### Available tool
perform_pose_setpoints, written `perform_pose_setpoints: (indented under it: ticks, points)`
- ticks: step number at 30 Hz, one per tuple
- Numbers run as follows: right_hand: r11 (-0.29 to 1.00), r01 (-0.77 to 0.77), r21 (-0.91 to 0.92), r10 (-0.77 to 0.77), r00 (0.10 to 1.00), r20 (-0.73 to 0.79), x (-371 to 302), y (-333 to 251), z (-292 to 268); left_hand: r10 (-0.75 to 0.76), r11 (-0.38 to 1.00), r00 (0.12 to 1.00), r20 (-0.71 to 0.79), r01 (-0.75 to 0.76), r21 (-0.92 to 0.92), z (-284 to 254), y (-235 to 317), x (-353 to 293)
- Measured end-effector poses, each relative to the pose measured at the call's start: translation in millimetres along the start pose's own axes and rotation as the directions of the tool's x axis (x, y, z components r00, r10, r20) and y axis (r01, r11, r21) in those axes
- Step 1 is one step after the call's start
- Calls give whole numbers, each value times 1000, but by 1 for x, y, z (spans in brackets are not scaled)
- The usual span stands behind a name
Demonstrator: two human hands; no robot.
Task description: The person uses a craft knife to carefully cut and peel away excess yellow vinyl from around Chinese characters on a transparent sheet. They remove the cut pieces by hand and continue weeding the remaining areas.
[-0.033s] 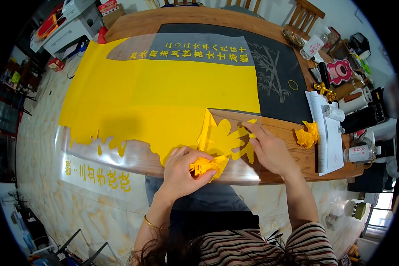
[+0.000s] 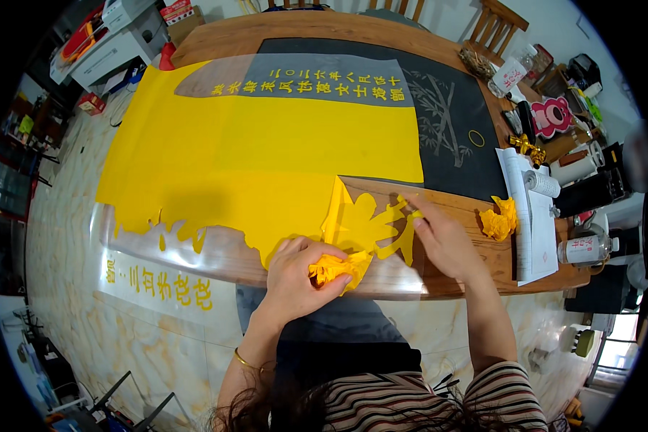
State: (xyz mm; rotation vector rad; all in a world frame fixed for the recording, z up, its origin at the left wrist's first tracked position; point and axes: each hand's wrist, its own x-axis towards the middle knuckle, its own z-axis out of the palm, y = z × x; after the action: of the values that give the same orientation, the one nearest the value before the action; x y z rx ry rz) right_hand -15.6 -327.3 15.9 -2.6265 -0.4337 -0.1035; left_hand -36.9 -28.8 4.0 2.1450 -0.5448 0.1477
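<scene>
A large yellow adhesive film (image 2: 266,140) with cut-out shapes lies on a clear backing sheet (image 2: 227,248) over the table. My left hand (image 2: 295,277) is closed round a crumpled wad of yellow film (image 2: 331,268) at the near edge. A folded flap of the film stands up just beyond it. To the right lies a yellow cut character (image 2: 371,219) with curved strokes. My right hand (image 2: 446,241) is at its right end, thumb and forefinger pinched at a narrow bit of yellow film (image 2: 415,214). The exact grip between the fingertips is small and partly hidden.
Another crumpled yellow piece (image 2: 498,218) rests on the wooden table (image 2: 446,212), beside white paper sheets (image 2: 529,245). A dark mat (image 2: 461,93) lies at the far right. Bottles (image 2: 587,249) and small objects crowd the right side. Part of the backing hangs over the near-left edge.
My right hand has drawn a little to the right, and the yellow strip ends by its fingertips have shifted. My left hand stays almost still on the wad.
</scene>
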Motion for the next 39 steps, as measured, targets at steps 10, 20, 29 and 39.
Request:
perform_pose_setpoints:
  ticks: [10, 20, 29, 39]
  points:
    - [601, -513, 613, 404, 856, 321, -14, -37, -33, -32, 999, 999, 14, 32, 0, -2, 0, -4]
    - [968, -190, 163, 54, 795, 604, -30, -109, -16, 11, 1000, 999, -46, -10, 16, 4, -3, -3]
    - [963, -226, -144, 248, 955, 163, -2, -18, -21, -18, 1000, 1000, 15, 18, -1, -1, 1, -3]
    - [927, -102, -360, 185, 961, 206, 9, -33, -18, -28, 1000, 1000, 12, 28, 6, 0, 2, -1]
